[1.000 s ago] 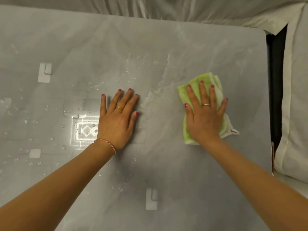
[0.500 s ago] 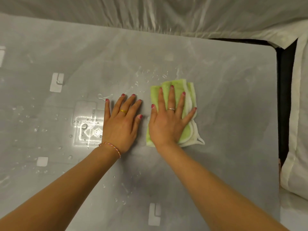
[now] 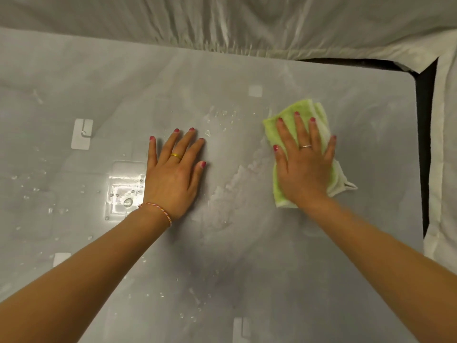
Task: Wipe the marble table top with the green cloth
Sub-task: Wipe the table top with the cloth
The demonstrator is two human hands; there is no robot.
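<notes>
The grey marble table top fills most of the view. A folded green cloth with a white underside lies on it at the right. My right hand presses flat on the cloth with straight, spread fingers and covers most of it. My left hand rests flat on the bare marble to the left, fingers straight. A wet smear and water drops lie between the two hands.
Crumpled white sheeting runs along the far edge and down the right side, past a dark gap. More droplets dot the left part of the table near a bright light reflection.
My right hand slid the cloth left until it was beside my left hand, then back to the right, leaving a wet streak. My left hand stayed in place.
</notes>
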